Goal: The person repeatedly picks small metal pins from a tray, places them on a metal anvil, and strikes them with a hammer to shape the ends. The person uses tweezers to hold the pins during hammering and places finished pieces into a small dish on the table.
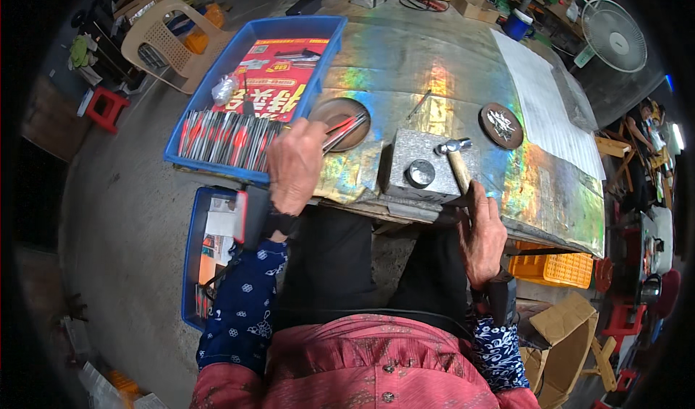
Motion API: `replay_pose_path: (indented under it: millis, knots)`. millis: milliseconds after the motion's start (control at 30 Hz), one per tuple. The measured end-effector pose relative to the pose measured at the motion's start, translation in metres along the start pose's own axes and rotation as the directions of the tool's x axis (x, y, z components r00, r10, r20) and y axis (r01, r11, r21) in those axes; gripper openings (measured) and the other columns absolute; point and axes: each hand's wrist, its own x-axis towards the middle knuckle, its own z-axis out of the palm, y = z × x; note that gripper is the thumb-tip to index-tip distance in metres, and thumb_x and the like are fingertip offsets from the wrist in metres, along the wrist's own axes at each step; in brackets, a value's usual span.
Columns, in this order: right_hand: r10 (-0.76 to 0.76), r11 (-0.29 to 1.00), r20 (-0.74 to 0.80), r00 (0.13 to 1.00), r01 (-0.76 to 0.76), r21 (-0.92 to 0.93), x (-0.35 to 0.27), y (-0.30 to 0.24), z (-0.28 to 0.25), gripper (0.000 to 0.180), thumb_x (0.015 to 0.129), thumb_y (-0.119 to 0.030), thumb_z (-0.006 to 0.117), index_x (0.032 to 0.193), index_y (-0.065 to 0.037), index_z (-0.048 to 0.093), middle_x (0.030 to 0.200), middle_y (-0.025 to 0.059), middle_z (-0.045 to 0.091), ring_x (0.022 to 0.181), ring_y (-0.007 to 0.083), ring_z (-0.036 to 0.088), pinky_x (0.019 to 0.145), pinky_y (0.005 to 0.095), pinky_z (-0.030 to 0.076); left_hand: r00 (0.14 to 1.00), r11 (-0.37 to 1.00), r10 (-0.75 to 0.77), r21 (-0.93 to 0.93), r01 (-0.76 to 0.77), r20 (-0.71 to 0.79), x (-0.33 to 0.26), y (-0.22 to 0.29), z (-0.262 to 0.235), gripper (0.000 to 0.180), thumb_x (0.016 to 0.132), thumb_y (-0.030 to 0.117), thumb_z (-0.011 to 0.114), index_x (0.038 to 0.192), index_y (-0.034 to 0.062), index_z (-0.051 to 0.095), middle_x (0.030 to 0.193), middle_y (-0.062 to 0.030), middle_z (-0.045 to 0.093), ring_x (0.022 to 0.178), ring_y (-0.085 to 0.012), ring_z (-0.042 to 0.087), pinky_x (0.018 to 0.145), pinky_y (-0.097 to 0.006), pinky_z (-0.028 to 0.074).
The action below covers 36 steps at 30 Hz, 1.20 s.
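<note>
My left hand [298,164] is closed around slim red and silver metal pieces [343,131] whose exact kind I cannot make out. They reach out over a round brown dish [353,108]. Close by on the left, a blue tray [255,27] holds a packed row of thin flat pieces [230,141] in silver, black and red. My right hand [483,234] grips the lower end of a hammer [458,169]; its steel head rests on a grey metal block [407,145]. A short round metal piece [420,173] sits on the block, left of the hammer handle.
A brown dish of small silver pins [501,125] stands right of the block. Behind the block lies a thin rod [418,105]. White sheeting [543,90] covers the table's right side. Below are a blue bin [190,264], a yellow crate [554,268] and a cardboard box [572,340].
</note>
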Motion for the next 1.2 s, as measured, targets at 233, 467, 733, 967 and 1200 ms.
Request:
replay_pose_path:
  millis: [233,467,733,967,1200]
  knots:
    - [-0.031,0.999,-0.034,0.999,0.032,0.014,-0.001,0.002,0.001,0.060,0.083,-0.003,0.061,0.140,-0.008,0.041,0.098,0.0196,0.052,0.080,0.0403,0.058,0.066,0.0469,0.048,0.962,0.969,-0.232,-0.056,0.242,0.145,0.008,-0.054,-0.046,0.020,0.079,0.006,0.069,0.099,0.0063,0.072,0.093,-0.0172,0.068,0.087,-0.0357,0.065,0.075,-0.042,0.051]
    - [0.003,1.000,0.025,1.000,-0.002,-0.026,0.000,0.000,-0.003,0.062,0.083,-0.004,0.062,0.141,-0.007,0.040,0.098,0.0190,0.052,0.081,0.0394,0.058,0.067,0.0463,0.048,0.895,0.973,-0.230,0.080,0.215,0.381,0.009,-0.069,-0.038,0.045,0.076,0.005,0.073,0.120,0.0108,0.065,0.101,-0.0205,0.067,0.093,-0.0378,0.065,0.078,-0.043,0.052]
    - [0.018,1.000,0.003,1.000,-0.018,-0.009,0.003,-0.006,-0.014,0.049,0.086,-0.016,0.066,0.132,-0.006,0.050,0.097,0.0179,0.057,0.083,0.0384,0.060,0.069,0.0436,0.050,0.935,0.994,-0.114,0.044,0.105,0.335,0.007,-0.086,-0.020,0.044,0.073,0.007,0.074,0.116,0.0101,0.065,0.102,-0.0195,0.067,0.097,-0.0373,0.064,0.080,-0.045,0.051]
    - [0.094,0.995,-0.123,0.988,-0.095,-0.004,0.011,0.040,-0.039,0.028,0.087,-0.014,0.067,0.112,-0.004,0.061,0.083,0.0133,0.058,0.070,0.0302,0.060,0.063,0.0388,0.047,0.888,0.966,-0.244,0.013,0.259,0.389,0.011,-0.087,-0.025,0.040,0.079,-0.003,0.065,0.116,0.0100,0.056,0.070,-0.0160,0.061,0.064,-0.0289,0.063,0.059,-0.040,0.047]
    - [0.124,0.992,-0.025,0.992,-0.125,-0.024,0.008,0.067,-0.025,0.018,0.084,-0.011,0.067,0.101,-0.005,0.065,0.086,0.0141,0.060,0.076,0.0348,0.062,0.068,0.0413,0.049,0.894,0.957,-0.271,0.002,0.289,0.358,0.003,-0.092,-0.022,0.026,0.081,-0.004,0.062,0.105,0.0039,0.058,0.066,-0.0106,0.060,0.060,-0.0170,0.058,0.058,-0.033,0.046]
